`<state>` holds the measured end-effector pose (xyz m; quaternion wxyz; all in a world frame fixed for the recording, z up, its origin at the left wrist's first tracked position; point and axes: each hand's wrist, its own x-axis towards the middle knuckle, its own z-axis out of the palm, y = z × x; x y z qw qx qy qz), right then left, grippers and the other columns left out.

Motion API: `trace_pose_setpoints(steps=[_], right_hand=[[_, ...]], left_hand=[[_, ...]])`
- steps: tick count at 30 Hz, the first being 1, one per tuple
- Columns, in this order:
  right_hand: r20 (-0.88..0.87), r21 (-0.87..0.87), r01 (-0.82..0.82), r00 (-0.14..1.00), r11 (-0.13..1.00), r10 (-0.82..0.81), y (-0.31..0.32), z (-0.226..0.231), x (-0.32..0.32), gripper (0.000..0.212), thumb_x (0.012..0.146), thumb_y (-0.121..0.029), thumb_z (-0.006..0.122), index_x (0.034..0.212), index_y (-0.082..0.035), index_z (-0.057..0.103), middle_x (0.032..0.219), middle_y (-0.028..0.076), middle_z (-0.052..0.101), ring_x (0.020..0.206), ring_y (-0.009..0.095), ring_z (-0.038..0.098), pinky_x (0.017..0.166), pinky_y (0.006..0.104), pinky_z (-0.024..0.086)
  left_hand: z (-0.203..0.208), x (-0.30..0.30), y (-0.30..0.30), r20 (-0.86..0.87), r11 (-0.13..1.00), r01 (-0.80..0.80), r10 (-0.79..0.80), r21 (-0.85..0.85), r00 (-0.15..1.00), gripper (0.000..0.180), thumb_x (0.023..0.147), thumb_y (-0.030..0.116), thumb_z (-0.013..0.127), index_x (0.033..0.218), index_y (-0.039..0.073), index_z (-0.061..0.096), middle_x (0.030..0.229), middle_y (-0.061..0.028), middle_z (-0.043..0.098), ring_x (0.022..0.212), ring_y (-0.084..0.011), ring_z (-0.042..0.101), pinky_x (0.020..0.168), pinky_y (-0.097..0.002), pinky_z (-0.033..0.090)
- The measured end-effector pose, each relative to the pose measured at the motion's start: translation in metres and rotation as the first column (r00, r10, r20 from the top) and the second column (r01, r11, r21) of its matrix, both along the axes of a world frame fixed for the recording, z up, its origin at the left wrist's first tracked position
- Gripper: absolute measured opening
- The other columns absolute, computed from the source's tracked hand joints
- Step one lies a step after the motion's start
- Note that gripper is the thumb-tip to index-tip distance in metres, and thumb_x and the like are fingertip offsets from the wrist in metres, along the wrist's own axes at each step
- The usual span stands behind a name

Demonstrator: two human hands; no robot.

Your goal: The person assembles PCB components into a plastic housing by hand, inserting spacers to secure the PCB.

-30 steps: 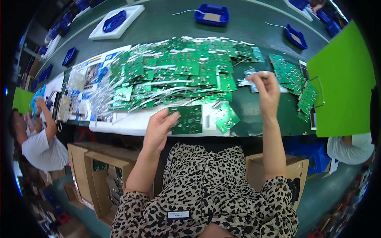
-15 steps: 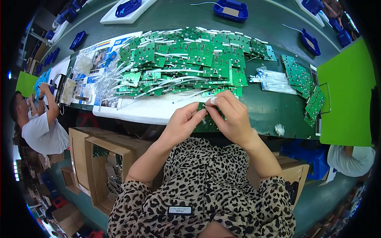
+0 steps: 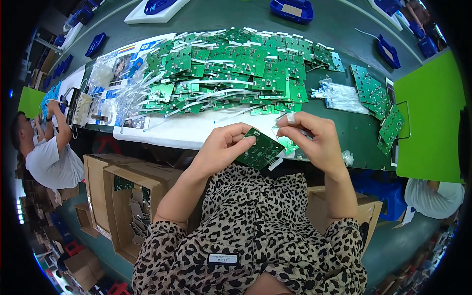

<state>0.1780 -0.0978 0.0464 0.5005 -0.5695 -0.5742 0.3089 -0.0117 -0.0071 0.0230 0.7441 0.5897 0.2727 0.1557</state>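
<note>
My left hand grips a green circuit board by its upper left edge, thumb on top. The board is tilted in front of my body, and a white connector shows at its lower right corner. To the right, apart from the board, my right hand has its thumb and forefinger curled toward each other in a pinch. A white wrap sits on one finger. Whatever is between those fingertips is too small to make out. Another green board lies partly hidden behind this hand.
A large pile of green circuit boards with white flat cables spreads over the table. Right of it lie a bundle of flat cables and more boards. Cardboard boxes stand below at left. A co-worker sits at far left.
My right hand has come away from the board and moved right. The board in my left hand has turned, so more of its face shows.
</note>
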Motion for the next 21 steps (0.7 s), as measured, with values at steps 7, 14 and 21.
trace_pose_setpoints(steps=[7,14,21], right_hand=[[0.181,-0.127,-0.106,0.975,0.986,0.128,0.006,0.01,0.0,0.012,0.075,-0.014,0.061,0.077,-0.002,0.058,0.07,0.006,0.059,0.06,0.019,0.056,0.053,0.0288,0.043],[0.231,-0.086,-0.214,0.946,0.973,0.228,0.01,0.0,0.001,0.008,0.073,-0.007,0.061,0.075,-0.001,0.058,0.068,0.006,0.056,0.059,0.016,0.052,0.052,0.0262,0.04],[0.285,-0.21,-0.285,0.897,0.935,0.337,0.012,0.003,0.003,0.01,0.072,-0.011,0.059,0.072,-0.001,0.056,0.067,0.009,0.057,0.062,0.023,0.056,0.057,0.0308,0.044]], left_hand=[[0.004,-0.004,0.0,-0.096,0.992,0.105,-0.098,0.068,0.991,0.021,0.085,0.013,0.055,0.095,-0.004,0.059,0.07,0.0047,0.053,0.062,-0.0002,0.041,0.052,-0.017,0.032],[0.006,-0.004,-0.001,-0.098,0.985,0.142,-0.133,0.097,0.986,0.021,0.085,0.014,0.055,0.094,-0.004,0.06,0.067,0.0048,0.051,0.06,-0.0015,0.04,0.05,-0.0191,0.032],[-0.001,-0.006,-0.001,-0.113,0.971,0.198,-0.183,0.134,0.976,0.021,0.085,0.014,0.055,0.093,-0.005,0.059,0.066,0.0032,0.051,0.059,-0.0021,0.039,0.049,-0.0197,0.032]])
